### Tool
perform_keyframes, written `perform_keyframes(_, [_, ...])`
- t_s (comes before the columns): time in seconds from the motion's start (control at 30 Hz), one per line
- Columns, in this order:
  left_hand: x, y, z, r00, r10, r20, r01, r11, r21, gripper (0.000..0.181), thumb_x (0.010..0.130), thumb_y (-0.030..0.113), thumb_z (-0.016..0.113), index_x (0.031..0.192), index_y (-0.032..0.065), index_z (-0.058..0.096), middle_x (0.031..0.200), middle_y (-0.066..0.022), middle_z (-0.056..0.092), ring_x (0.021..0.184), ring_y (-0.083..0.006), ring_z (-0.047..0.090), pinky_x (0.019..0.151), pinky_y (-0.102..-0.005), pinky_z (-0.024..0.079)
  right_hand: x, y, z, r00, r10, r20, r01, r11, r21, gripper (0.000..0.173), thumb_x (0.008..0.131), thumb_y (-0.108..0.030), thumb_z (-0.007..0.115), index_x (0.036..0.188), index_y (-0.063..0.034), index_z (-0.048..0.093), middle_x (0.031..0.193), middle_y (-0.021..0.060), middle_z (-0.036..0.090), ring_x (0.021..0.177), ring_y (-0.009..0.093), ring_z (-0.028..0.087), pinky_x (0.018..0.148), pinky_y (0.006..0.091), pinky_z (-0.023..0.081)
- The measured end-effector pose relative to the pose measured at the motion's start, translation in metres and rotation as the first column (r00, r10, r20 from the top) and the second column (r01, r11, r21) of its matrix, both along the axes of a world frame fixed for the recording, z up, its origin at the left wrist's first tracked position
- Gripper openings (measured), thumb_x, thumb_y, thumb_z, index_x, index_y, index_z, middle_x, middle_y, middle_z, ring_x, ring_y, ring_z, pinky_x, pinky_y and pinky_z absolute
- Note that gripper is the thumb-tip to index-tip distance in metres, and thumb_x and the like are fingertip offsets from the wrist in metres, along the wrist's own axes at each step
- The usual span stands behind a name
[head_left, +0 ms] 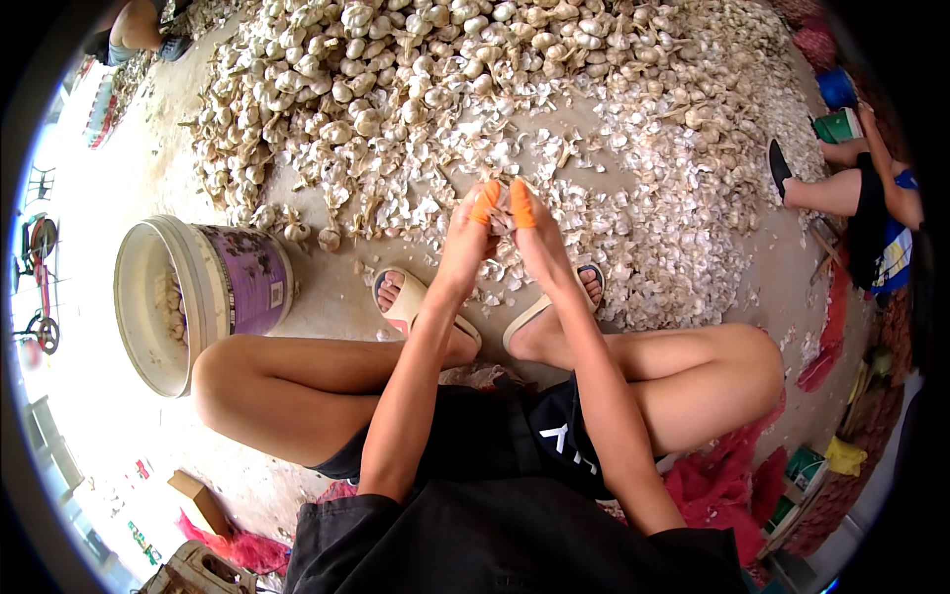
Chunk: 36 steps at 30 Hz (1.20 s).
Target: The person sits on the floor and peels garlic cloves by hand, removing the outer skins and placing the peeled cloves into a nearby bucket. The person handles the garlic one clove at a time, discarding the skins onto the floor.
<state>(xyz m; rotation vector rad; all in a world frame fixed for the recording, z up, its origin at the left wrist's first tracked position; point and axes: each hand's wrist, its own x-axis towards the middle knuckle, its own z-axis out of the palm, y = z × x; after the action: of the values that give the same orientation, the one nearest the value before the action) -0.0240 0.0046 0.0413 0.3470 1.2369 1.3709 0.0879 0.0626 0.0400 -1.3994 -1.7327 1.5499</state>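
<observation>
My left hand (469, 234) and my right hand (536, 234) meet in front of me, each with an orange cover on the thumb. Between them they grip a garlic bulb (502, 215) with papery skin, partly hidden by the fingers. Just beyond and below them, loose garlic skins (660, 260) cover the floor. A large heap of whole garlic bulbs (445, 44) lies farther ahead. To the left, a white plastic bucket (208, 236) with a purple label lies tilted towards me or stands, I cannot tell which; garlic cloves (175, 308) show inside it.
My sandalled feet (404, 301) are below my hands. Another person's leg (824, 193) is at the right, near a green bucket (837, 126) and a blue bucket (836, 89). A second person's leg (137, 33) shows top left. Red mesh bags (716, 490) and a cardboard box (199, 503) lie behind me.
</observation>
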Motion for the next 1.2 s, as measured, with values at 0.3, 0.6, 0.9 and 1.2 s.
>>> perform_keyframes(0.3, [0.013,-0.009,0.006,0.902,0.041,-0.431,-0.006,0.997,0.082,0.042,0.108,0.029,0.040,0.104,0.0033,0.072,0.073,-0.0018,0.066,0.063,-0.0084,0.057,0.056,-0.0263,0.044,0.009,-0.028,-0.002,0.797,-0.320,-0.512,-0.020,0.833,-0.553,0.042,0.106,-0.047,0.040,0.113,-0.0135,0.065,0.077,-0.0080,0.059,0.056,0.003,0.046,0.050,0.0214,0.034])
perform_keyframes(0.6, [0.021,-0.029,0.028,0.658,0.190,-0.728,0.067,0.949,0.308,0.024,0.096,0.010,0.061,0.119,0.0079,0.068,0.117,-0.0128,0.059,0.109,-0.0236,0.055,0.090,-0.0342,0.044,0.027,-0.028,0.008,0.871,-0.282,-0.403,0.103,0.906,-0.411,0.027,0.104,-0.031,0.045,0.110,-0.0122,0.064,0.079,-0.0071,0.058,0.059,0.000,0.045,0.050,0.0191,0.031])
perform_keyframes(0.9, [0.020,-0.042,0.064,0.360,0.143,-0.922,0.409,0.864,0.293,0.022,0.088,0.011,0.070,0.110,0.0089,0.074,0.130,-0.0125,0.060,0.128,-0.0348,0.049,0.108,-0.0441,0.038,0.037,-0.035,0.013,0.922,-0.226,-0.315,0.120,0.939,-0.323,0.036,0.105,-0.037,0.039,0.116,-0.0108,0.060,0.083,-0.0064,0.056,0.064,0.000,0.045,0.052,0.0195,0.031])
perform_keyframes(1.2, [0.026,-0.040,0.038,0.866,0.388,0.317,-0.456,0.872,0.179,0.023,0.093,-0.003,0.057,0.114,-0.0028,0.068,0.106,-0.0075,0.069,0.094,-0.0138,0.063,0.085,-0.0248,0.049,0.038,-0.040,0.017,0.800,-0.341,-0.493,0.045,0.854,-0.518,0.049,0.106,-0.050,0.036,0.090,-0.0113,0.061,0.060,-0.0074,0.045,0.043,0.004,0.030,0.042,0.0220,0.023])
